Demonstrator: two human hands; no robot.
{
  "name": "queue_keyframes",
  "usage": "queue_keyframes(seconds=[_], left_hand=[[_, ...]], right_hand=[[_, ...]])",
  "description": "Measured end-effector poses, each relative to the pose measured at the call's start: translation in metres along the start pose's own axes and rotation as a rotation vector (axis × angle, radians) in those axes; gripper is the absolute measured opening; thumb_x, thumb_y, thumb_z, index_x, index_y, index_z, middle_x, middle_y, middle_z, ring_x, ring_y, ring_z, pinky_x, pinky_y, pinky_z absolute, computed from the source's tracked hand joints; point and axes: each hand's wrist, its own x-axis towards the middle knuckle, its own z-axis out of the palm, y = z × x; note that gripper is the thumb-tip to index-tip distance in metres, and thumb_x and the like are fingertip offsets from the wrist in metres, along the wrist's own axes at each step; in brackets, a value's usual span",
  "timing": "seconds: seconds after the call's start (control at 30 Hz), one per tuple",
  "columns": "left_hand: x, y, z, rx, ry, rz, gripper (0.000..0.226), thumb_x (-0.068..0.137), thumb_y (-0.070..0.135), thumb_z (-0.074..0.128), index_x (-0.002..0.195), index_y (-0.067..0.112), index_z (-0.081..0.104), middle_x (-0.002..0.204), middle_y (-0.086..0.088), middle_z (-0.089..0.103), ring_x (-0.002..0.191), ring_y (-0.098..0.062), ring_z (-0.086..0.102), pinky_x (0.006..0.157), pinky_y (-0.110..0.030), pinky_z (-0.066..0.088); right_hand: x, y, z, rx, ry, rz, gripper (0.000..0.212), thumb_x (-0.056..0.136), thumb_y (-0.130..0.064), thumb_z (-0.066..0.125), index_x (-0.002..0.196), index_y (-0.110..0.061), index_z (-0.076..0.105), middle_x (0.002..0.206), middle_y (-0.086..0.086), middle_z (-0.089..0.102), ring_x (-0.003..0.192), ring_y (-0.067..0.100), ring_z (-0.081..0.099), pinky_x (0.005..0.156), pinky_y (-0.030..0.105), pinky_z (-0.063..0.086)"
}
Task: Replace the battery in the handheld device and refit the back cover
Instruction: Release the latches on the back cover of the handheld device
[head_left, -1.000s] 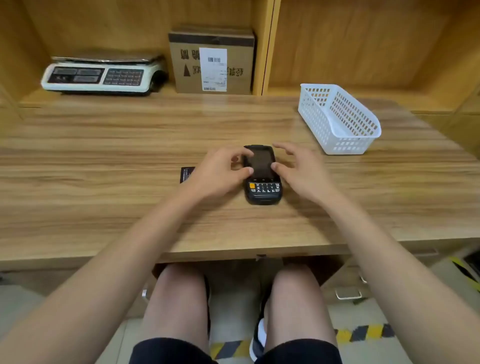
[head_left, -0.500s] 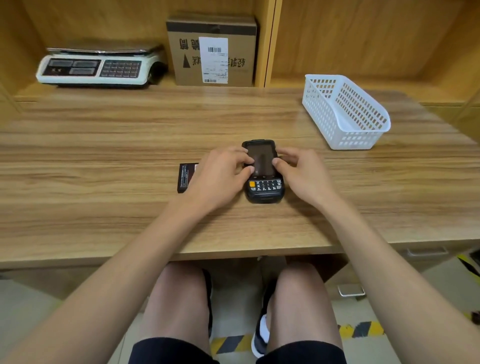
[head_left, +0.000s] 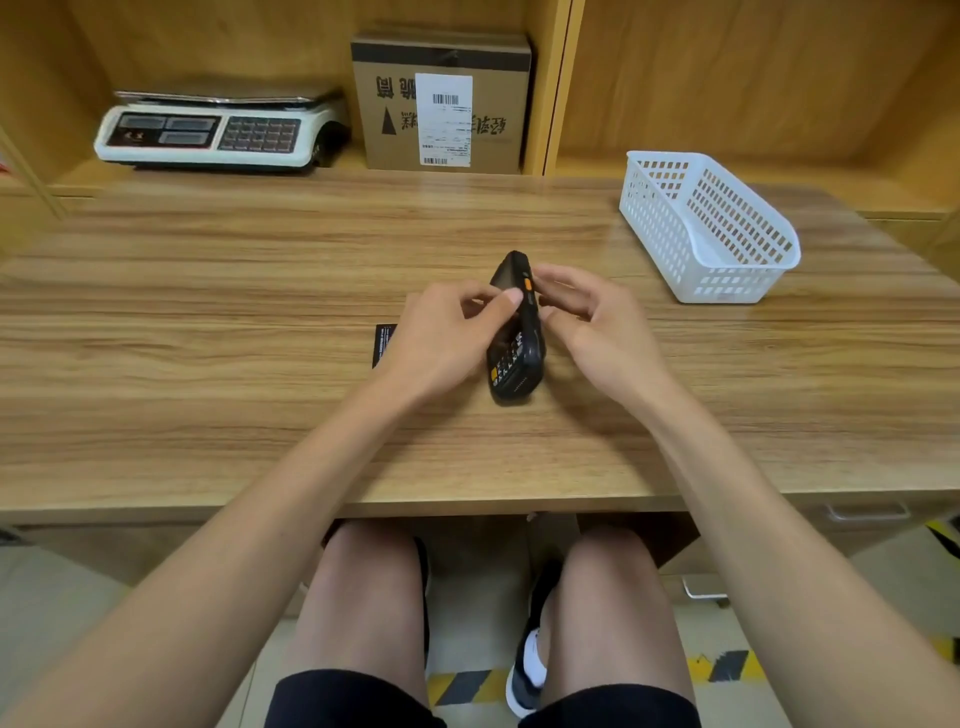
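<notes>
Looking down at the wooden counter (head_left: 208, 332), I see the black handheld device with a dark screen and small keypad (head_left: 514, 338) tipped up on its long edge near the middle, its screen and keys facing left and its side with an orange button facing up. Its lower end seems to touch the counter, though I cannot tell that for certain.

My left hand (head_left: 447, 338) is curled against the screen side, thumb laid across the upper edge close to the orange button, fingers closed onto the device's face. My right hand (head_left: 592, 322) sits on the other side, fingers bent and partly spread toward the back of the device; whether its fingertips actually press on the casing I cannot tell, since the body hides the contact.

Just left of my left hand, a flat black rectangular piece with small white print (head_left: 383, 345) lies on the counter, half hidden by that hand.

Farther right stands a white perforated plastic basket (head_left: 727, 244), well apart from the device. At the back, on the shelf, sit a white electronic weighing scale (head_left: 208, 135) and a brown cardboard box with a white label (head_left: 441, 104).
</notes>
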Motion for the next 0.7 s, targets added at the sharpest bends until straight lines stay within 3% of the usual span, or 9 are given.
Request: queue_keyframes(seconds=[0.07,0.13,0.33,0.43,0.6,0.7], left_hand=[[0.002,0.001,-0.003,-0.047,-0.006,-0.065,0.032,0.086,0.06,0.061,0.093,0.032,0.076,0.074,0.009,0.078,0.075,-0.004,0.074,0.074,-0.038,0.061],[0.003,0.003,-0.006,-0.061,-0.024,-0.106,0.033,0.082,0.06,0.066,0.095,0.031,0.075,0.075,0.006,0.079,0.074,-0.009,0.075,0.072,-0.041,0.063],[0.001,0.007,-0.015,-0.211,-0.073,-0.204,0.016,0.087,0.031,0.074,0.097,0.019,0.077,0.086,-0.016,0.079,0.082,-0.028,0.078,0.071,-0.043,0.064],[0.0,0.01,-0.019,-0.267,-0.067,-0.225,0.007,0.091,0.018,0.07,0.091,0.02,0.076,0.084,-0.012,0.08,0.077,-0.025,0.078,0.065,-0.035,0.064],[0.0,0.006,-0.016,-0.307,-0.025,-0.251,0.016,0.091,0.011,0.067,0.083,0.019,0.078,0.083,-0.012,0.08,0.079,-0.03,0.077,0.073,-0.043,0.064],[0.0,0.003,-0.01,-0.384,-0.033,-0.279,0.015,0.091,0.008,0.066,0.085,0.014,0.079,0.081,-0.008,0.08,0.075,-0.025,0.077,0.06,-0.031,0.059]], right_hand=[[0.0,-0.003,0.004,0.018,-0.016,-0.02,0.043,0.09,-0.003,0.061,0.129,-0.021,0.062,0.13,-0.003,0.067,0.123,0.001,0.058,0.11,0.031,0.043],[0.001,-0.006,0.007,0.028,-0.029,-0.032,0.041,0.092,-0.004,0.062,0.13,-0.018,0.061,0.13,-0.002,0.067,0.122,0.001,0.059,0.108,0.024,0.043],[0.002,-0.005,0.013,0.019,-0.074,-0.045,0.048,0.092,0.002,0.058,0.134,-0.019,0.058,0.134,-0.006,0.063,0.124,0.003,0.058,0.109,0.032,0.044],[0.001,-0.004,0.015,0.02,-0.089,-0.036,0.05,0.09,0.005,0.059,0.135,-0.017,0.057,0.134,-0.004,0.064,0.122,0.006,0.06,0.106,0.032,0.047],[-0.002,0.0,0.015,-0.158,-0.057,-0.013,0.044,0.091,-0.012,0.066,0.134,-0.019,0.06,0.124,-0.002,0.069,0.112,0.004,0.062,0.087,0.006,0.044],[-0.002,0.004,0.011,-0.211,-0.024,0.007,0.041,0.09,-0.02,0.068,0.131,-0.022,0.063,0.118,-0.002,0.071,0.109,0.006,0.063,0.095,0.024,0.048]])
